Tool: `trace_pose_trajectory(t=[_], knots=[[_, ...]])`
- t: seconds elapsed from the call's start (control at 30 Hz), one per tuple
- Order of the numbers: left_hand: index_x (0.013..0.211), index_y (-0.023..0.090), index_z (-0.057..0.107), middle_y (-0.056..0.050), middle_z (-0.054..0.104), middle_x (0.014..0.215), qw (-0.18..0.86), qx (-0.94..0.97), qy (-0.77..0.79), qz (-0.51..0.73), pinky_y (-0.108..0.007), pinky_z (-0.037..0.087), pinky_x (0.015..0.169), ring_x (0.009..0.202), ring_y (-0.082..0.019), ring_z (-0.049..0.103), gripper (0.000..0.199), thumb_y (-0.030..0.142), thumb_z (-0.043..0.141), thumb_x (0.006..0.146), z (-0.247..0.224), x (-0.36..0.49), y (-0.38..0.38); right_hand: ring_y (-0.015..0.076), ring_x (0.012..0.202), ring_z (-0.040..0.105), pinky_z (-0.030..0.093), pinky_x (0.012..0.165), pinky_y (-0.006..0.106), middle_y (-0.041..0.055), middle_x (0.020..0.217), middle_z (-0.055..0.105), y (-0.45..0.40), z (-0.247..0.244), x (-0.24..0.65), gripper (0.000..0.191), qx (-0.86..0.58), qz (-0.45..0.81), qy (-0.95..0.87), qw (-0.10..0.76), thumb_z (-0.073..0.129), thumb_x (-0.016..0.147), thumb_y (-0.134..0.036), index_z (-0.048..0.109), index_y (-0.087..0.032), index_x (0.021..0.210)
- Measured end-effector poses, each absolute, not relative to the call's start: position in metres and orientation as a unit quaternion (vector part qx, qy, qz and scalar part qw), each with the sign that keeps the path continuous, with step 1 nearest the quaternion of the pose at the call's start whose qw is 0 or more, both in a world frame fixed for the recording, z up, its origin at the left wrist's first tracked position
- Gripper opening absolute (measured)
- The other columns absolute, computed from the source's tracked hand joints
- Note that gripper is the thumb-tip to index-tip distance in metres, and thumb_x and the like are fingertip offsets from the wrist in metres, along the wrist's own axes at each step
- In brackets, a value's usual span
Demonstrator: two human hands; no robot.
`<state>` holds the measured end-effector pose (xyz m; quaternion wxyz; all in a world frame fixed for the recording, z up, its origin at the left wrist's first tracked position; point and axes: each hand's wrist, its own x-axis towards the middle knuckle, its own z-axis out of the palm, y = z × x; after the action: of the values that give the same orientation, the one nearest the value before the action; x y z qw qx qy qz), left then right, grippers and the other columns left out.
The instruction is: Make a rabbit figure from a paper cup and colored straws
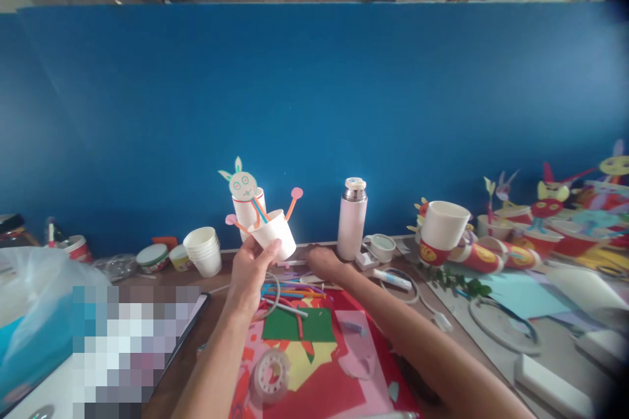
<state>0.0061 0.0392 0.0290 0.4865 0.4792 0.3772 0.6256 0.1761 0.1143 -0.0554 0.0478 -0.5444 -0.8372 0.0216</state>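
Observation:
My left hand (255,262) grips a white paper cup (272,236), tilted and lifted above the table. From the cup rises a paper rabbit face (244,186) with pointed ears, drawn in green, on a blue and orange stem. Orange strips tipped with pink paper discs stick out at both sides. Behind it stands a tall stack of paper cups (246,213), partly covered. My right hand (324,262) reaches low to the back of the table, left of a white thermos (352,219). Its fingers are curled down and partly hidden, close to a pale pink strip (289,264).
Coloured paper sheets (319,380), a tape roll (270,374) and several coloured sticks (289,291) lie in front. Another cup stack (203,251) and small tubs (152,258) stand left. Rightward are a glue tube (392,279), cables and finished cup figures (548,209). A blue partition (314,111) closes the back.

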Motion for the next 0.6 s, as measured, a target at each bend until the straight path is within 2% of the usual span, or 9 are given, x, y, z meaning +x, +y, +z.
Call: trace_pose_trajectory(t=[0.1,0.2,0.33,0.43,0.6], knots=[[0.11,0.015,0.06,-0.008,0.068,0.101,0.483,0.482,0.376,0.627,-0.022,0.045,0.057,0.08,-0.019,0.062,0.053,0.033,0.072,0.062,0.029,0.007,0.038,0.0186,0.096,0.057,0.046,0.083,0.037,0.006,0.107,0.059,0.101,-0.052,0.177,0.021,-0.496,0.03,-0.866,0.055,0.049,0.089,-0.022,0.057,-0.017,0.107],[0.11,0.016,0.06,-0.008,0.068,0.1,0.484,0.483,0.382,0.622,-0.023,0.046,0.058,0.079,-0.02,0.063,0.054,0.033,0.073,0.061,0.03,0.009,0.037,0.0181,0.096,0.057,0.044,0.082,0.029,0.0057,0.103,0.061,0.089,-0.05,0.179,0.029,-0.479,0.029,-0.875,0.061,0.046,0.086,-0.012,0.062,-0.023,0.106],[0.109,0.015,0.061,-0.007,0.07,0.092,0.483,0.496,0.391,0.607,-0.023,0.046,0.056,0.074,-0.019,0.063,0.054,0.032,0.074,0.059,0.029,0.014,0.035,0.0177,0.09,0.059,0.045,0.076,0.026,0.0059,0.097,0.063,0.08,-0.048,0.18,0.03,-0.474,0.029,-0.878,0.061,0.047,0.084,-0.012,0.064,-0.024,0.104],[0.109,0.014,0.06,-0.007,0.069,0.089,0.477,0.505,0.392,0.603,-0.022,0.046,0.056,0.078,-0.02,0.062,0.053,0.03,0.074,0.059,0.028,0.018,0.034,0.0169,0.09,0.059,0.046,0.078,0.027,0.0061,0.098,0.063,0.08,-0.048,0.181,0.026,-0.481,0.026,-0.873,0.07,0.045,0.087,-0.014,0.064,-0.021,0.103],[0.107,0.016,0.061,-0.006,0.069,0.092,0.489,0.5,0.393,0.596,-0.023,0.046,0.059,0.08,-0.02,0.062,0.054,0.027,0.075,0.056,0.026,0.019,0.032,0.019,0.095,0.057,0.047,0.082,0.039,0.0064,0.109,0.057,0.094,-0.052,0.18,0.023,-0.516,0.008,-0.851,0.097,0.049,0.089,-0.026,0.055,-0.015,0.109]])
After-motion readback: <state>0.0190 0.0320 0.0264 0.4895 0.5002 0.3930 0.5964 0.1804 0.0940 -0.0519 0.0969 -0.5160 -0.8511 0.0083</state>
